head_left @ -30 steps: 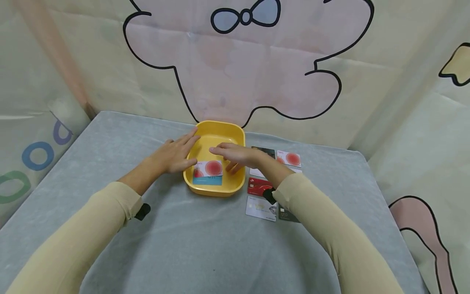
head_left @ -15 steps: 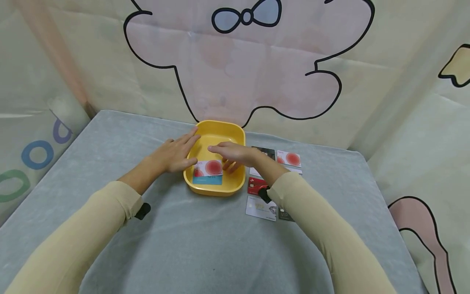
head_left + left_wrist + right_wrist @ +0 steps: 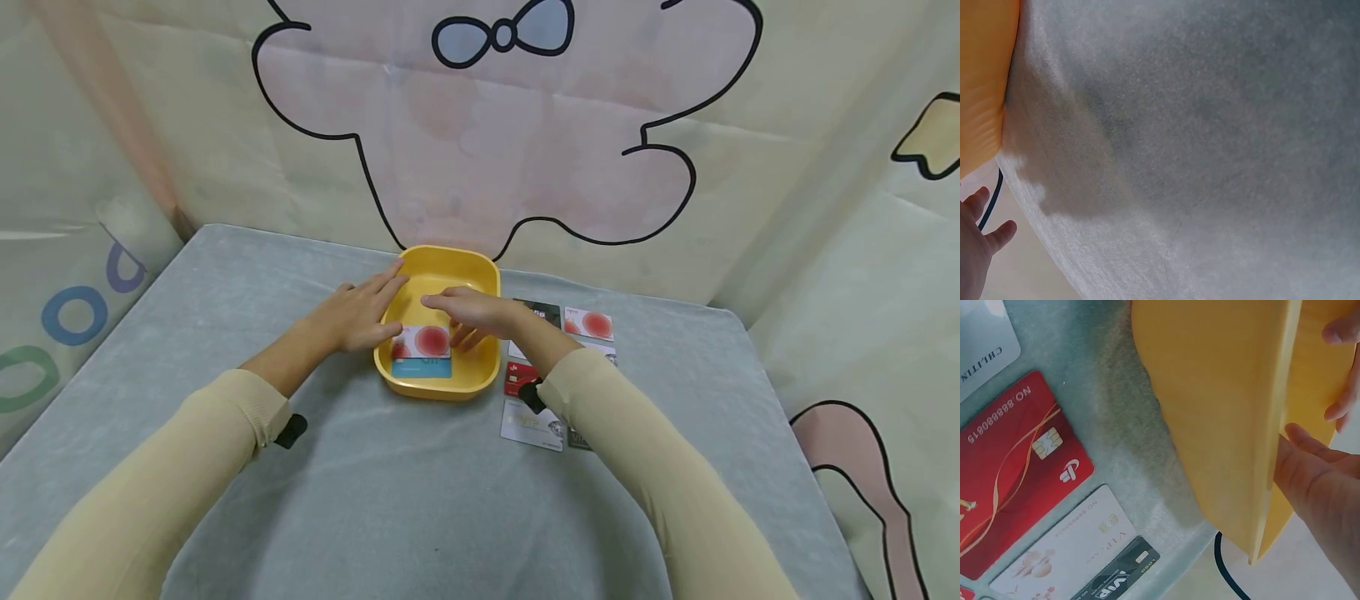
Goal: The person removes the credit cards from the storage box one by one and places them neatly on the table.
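A yellow plastic tray (image 3: 480,383) sits at the back of the table. Inside, a white card with red circles (image 3: 432,341) overlaps a blue card (image 3: 422,367). My left hand (image 3: 358,317) lies along the tray's left rim, fingers spread. The right hand (image 3: 476,314) reaches over the right rim with its thumb outstretched; its lower fingers dip into the tray, fingertips right at the white card's right edge. In the right wrist view part of that hand (image 3: 1322,481) shows past the tray wall (image 3: 1210,394). Only a few left fingers (image 3: 1002,236) appear in the left wrist view.
Right of the tray, several cards lie in rows, among them a red card (image 3: 1025,469), a silver-white card (image 3: 531,426) and a black card (image 3: 542,312). My right forearm hides some of them. A grey cloth (image 3: 375,500) covers the table, with a printed curtain (image 3: 600,183) behind.
My right hand has shifted slightly left over the tray, its fingers closer to the white card. The right forearm swung left with it. My left hand has stayed put.
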{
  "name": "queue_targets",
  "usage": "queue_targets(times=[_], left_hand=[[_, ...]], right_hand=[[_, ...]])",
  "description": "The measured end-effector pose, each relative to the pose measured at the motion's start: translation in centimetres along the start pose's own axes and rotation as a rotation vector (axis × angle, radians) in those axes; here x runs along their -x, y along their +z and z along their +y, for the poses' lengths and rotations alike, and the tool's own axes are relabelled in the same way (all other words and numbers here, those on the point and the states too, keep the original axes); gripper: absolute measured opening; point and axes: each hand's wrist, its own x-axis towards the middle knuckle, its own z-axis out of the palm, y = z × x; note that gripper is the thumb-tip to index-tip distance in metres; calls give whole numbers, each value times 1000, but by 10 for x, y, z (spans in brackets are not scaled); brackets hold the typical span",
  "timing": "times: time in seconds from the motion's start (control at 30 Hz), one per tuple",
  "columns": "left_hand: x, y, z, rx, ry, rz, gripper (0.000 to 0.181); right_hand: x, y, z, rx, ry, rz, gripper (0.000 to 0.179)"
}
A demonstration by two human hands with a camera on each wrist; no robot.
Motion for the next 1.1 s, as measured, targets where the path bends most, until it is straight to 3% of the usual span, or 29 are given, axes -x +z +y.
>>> queue_targets(times=[0.3, 0.7, 1.1], left_hand=[[0, -1, 1, -3, 9, 3, 79], [0, -1, 0, 0, 7, 3, 79], [0, 0, 0, 1, -7, -1, 81]], right_hand=[[-2, 1, 0, -27, 0, 12, 59], [-7, 2, -1, 27, 21, 91, 61], [-7, 2, -3, 52, -29, 120, 59]])
